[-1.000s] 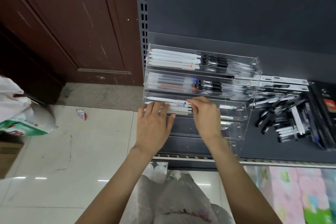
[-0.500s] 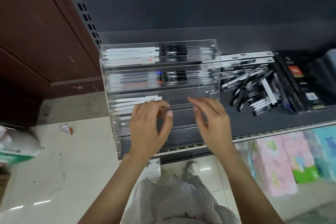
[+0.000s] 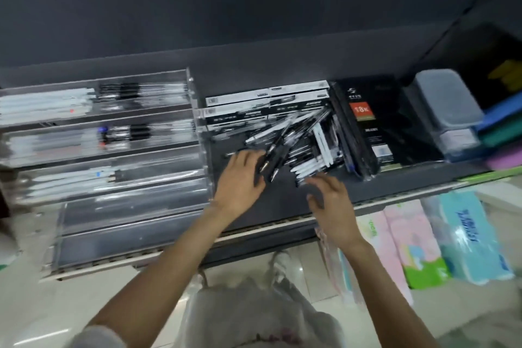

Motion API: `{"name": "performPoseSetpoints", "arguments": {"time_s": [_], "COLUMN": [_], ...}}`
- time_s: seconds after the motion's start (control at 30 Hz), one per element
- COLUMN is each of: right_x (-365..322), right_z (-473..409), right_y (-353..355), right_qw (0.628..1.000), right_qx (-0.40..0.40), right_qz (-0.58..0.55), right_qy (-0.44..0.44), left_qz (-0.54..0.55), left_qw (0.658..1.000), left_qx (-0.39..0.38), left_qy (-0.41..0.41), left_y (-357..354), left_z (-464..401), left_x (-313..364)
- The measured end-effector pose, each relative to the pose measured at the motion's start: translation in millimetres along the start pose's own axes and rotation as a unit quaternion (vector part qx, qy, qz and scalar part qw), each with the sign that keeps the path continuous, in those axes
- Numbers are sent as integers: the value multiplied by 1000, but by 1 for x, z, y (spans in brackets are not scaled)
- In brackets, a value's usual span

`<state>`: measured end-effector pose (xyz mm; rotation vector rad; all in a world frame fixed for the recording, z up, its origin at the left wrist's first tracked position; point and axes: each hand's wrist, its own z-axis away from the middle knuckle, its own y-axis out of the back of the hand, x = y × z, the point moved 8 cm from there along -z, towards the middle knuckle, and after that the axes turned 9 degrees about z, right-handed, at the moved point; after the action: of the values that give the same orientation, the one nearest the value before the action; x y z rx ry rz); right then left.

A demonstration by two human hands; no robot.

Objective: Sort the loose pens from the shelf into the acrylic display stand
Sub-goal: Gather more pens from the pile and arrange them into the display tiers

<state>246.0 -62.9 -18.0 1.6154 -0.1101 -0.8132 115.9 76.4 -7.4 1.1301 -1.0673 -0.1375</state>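
Neither grip is closing on anything yet: the left hand is reaching with loosely spread fingers onto the near edge of the loose pens, its fingertips touching or just over the black ones, and the right hand is hovering with relaxed fingers just in front of the white ones. Motion blur is hiding whether any finger is actually pressing a pen. The pile is lying tangled on the shelf, between the acrylic display stand on the left and flat black boxes on the right. The stand's upper tiers are already holding pens, while its lower tiers are looking unfilled.

Pens are crossing each other at odd angles, so lifting one is likely dragging its neighbours along, and a few could be rolling off the shelf's front edge toward the floor. Mixed black and white barrels are also risking a wrong-tier placement if several are being grabbed at once.
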Motion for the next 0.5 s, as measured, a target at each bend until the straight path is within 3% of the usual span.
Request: {"name": "performPoseSetpoints", "arguments": {"time_s": [0.2, 0.3, 0.5], "right_x": [6, 8, 16], "right_z": [-41, -52, -67], "right_y": [-12, -29, -57], "right_qw": [989, 970, 958], "right_qx": [-78, -135, -153], "right_qz": [90, 158, 201], "right_qy": [89, 123, 140], "left_qz": [-132, -170, -217], "left_qw": [985, 977, 968], "left_qx": [9, -33, -49], "left_qy": [108, 123, 118], "left_y": [-8, -18, -25], "left_z": [-62, -77, -95], "left_x": [-31, -35, -36]}}
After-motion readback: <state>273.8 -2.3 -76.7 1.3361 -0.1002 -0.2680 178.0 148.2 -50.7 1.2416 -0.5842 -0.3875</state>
